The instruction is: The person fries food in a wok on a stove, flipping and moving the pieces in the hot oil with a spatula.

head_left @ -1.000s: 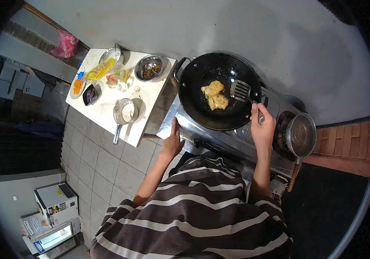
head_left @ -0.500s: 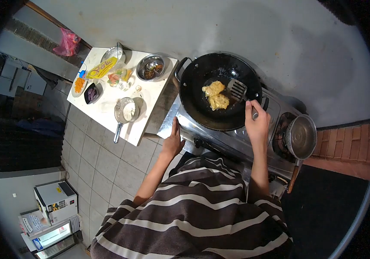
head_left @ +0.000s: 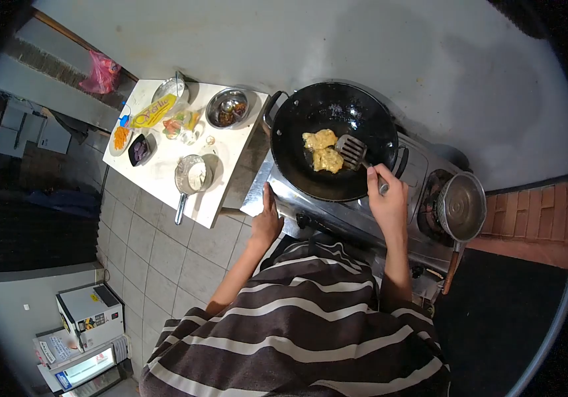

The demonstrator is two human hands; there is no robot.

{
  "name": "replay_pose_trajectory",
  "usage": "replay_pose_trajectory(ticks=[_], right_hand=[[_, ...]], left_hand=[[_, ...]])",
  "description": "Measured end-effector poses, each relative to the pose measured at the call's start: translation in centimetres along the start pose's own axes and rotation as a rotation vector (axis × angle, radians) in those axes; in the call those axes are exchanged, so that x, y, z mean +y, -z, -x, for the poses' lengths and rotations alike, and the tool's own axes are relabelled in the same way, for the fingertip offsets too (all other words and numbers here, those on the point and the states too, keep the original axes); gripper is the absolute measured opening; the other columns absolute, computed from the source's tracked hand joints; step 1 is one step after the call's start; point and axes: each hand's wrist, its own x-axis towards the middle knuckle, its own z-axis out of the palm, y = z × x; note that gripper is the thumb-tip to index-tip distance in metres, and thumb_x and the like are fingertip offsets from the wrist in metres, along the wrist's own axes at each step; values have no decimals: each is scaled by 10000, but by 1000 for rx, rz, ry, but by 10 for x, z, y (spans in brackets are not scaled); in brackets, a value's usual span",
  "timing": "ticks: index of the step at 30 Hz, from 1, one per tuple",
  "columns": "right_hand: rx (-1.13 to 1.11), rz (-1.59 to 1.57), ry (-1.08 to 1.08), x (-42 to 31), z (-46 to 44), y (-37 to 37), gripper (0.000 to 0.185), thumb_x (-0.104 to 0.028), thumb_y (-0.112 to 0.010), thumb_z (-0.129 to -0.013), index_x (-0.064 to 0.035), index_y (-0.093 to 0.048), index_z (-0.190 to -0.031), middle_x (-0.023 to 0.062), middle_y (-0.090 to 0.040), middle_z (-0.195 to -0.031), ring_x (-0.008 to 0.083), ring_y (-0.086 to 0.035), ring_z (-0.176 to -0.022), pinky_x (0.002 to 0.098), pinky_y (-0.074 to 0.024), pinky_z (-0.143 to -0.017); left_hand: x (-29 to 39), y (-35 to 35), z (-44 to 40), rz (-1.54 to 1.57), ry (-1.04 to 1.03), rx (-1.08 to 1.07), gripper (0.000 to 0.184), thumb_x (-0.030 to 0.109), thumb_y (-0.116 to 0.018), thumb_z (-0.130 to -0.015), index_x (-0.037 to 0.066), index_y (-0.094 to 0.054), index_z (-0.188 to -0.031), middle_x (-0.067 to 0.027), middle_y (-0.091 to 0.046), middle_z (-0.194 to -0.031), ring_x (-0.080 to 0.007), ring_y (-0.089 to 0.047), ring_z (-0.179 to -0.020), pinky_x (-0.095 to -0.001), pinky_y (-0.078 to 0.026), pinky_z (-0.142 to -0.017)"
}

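A slotted spatula [head_left: 351, 151] is gripped by its handle in my right hand [head_left: 388, 198], which is closed above the near right rim of a black wok [head_left: 297, 173]. The blade meets the right side of two golden battered pieces [head_left: 327, 160] that lie against each other in the wok. My left hand [head_left: 268, 220] rests at the left front edge of the steel stove [head_left: 281, 186], its index finger stretched out and nothing held. Some of its other fingers are hard to see.
A saucepan [head_left: 463, 208] with a wooden handle sits on the right burner. On the white table [head_left: 158, 164] are a small pot of white batter [head_left: 196, 175], a steel bowl [head_left: 227, 108], a yellow packet [head_left: 154, 111], a plate of orange pieces [head_left: 120, 139] and a dark dish [head_left: 140, 150].
My right hand and the spatula have moved left, bringing the blade up against the battered pieces. My left hand stays by the stove edge.
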Motion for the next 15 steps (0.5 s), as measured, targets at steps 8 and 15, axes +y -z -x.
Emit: replay_pose_trajectory(ticks=[8,15], right_hand=[[-14,12,0,-1,2,17,213,-176,-569,-939,21,-569,-855,201,-515,-646,393,-442,-586,358,-408,-561],[-82,60,206,-1,-7,29,147,-126,-574,-925,21,-593,-927,160,-576,-803,349,-576,-715,374,-454,-665]], left_hand=[[-1,-21,-6,-33,6,163,925,293,-640,-809,-98,-117,-1465,-218,21,-1570,-330,-657,-931,-369,-556,-643],[7,-14,-4,-85,66,63,983,398,-647,-830,-122,-94,-1454,-259,21,-1557,-322,-644,-1047,-369,-572,-697]])
